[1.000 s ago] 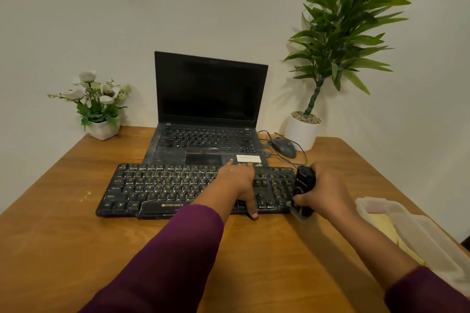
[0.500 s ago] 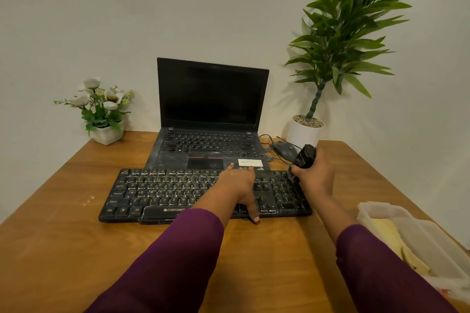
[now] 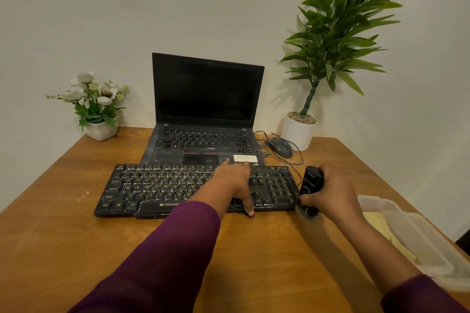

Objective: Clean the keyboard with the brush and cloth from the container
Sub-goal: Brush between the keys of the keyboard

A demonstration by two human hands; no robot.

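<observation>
My left hand lies flat on the keyboard, fingers spread. My right hand grips the brush at the keyboard's right end.

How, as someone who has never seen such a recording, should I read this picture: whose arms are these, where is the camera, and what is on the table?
There is no machine. These are a person's own arms, filmed by one wide camera worn on the head, looking forward and down. The left hand lies on the black keyboard. The right hand grips a black brush at the keyboard's right end. The wooden table also holds an open laptop, a mouse, a flower pot and a tall potted plant. At the right sits a clear container with a yellow cloth inside.
</observation>
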